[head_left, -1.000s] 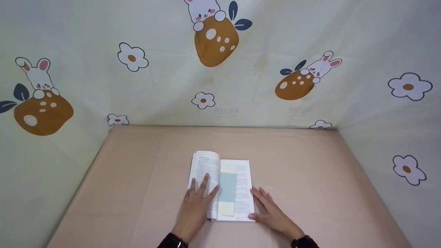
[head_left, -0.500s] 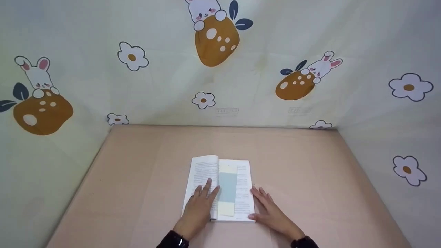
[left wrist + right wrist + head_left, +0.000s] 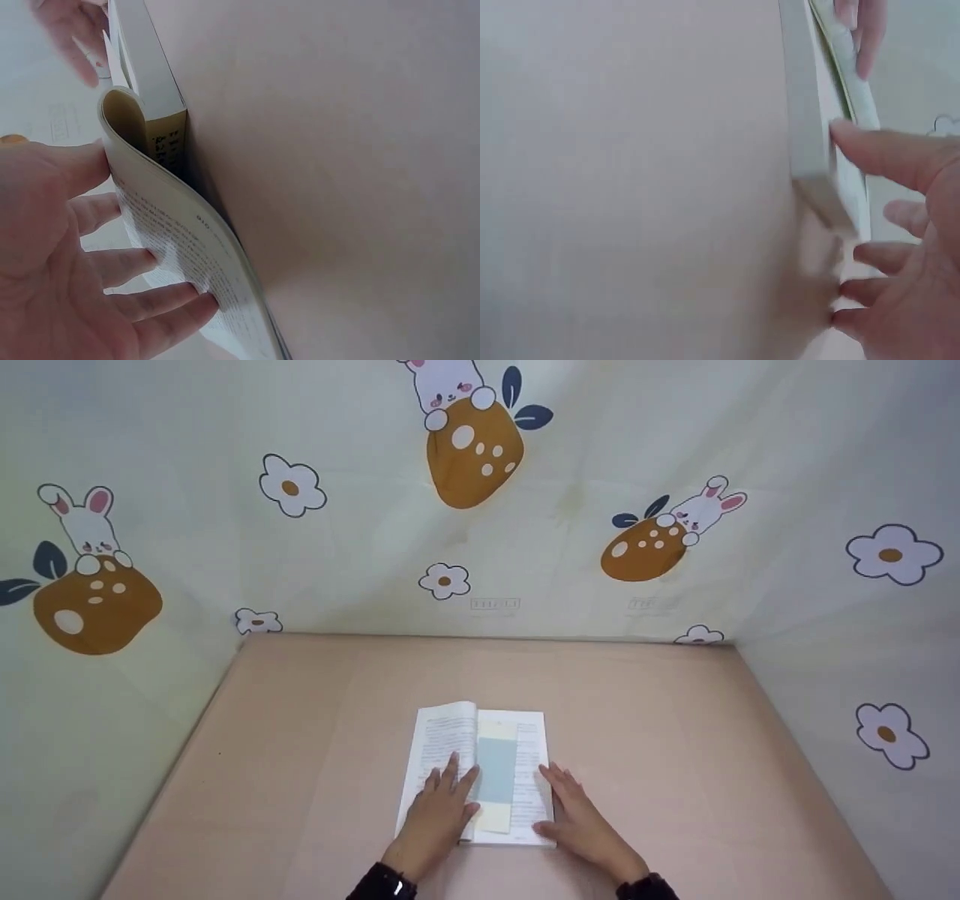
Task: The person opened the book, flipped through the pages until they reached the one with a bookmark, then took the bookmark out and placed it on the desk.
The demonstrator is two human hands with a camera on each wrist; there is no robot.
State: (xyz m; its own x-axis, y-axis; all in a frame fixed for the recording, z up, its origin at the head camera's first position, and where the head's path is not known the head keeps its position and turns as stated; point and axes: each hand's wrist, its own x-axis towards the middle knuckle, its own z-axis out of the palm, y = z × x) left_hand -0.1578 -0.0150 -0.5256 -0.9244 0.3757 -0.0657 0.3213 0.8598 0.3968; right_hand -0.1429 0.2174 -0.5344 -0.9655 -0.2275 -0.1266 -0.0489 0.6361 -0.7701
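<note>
An open book [image 3: 531, 795] with printed pages lies on the pink-beige surface. Along its inner right page lies a bookmark-like strip [image 3: 496, 771], pale blue in the middle with cream ends. My left hand [image 3: 436, 814] rests spread on the left page, its fingertips touching the print [image 3: 176, 232]. From the left wrist, the left pages bow up in a curve beside the spine [image 3: 166, 142]. My right hand [image 3: 589, 819] is at the right edge, its thumb touching the page and its other fingers extended along the side of the page block [image 3: 806, 97].
The flat surface [image 3: 315, 720] extends around the book on all sides. Behind and at both sides stands a pale curtain-like backdrop [image 3: 360, 532], printed with rabbits, brown fruit and flowers. Dark cuffs [image 3: 382, 883] cover both wrists.
The left pages have come down flatter and farther left under my left hand, which moved slightly down. My right hand has shifted a little left onto the page edge.
</note>
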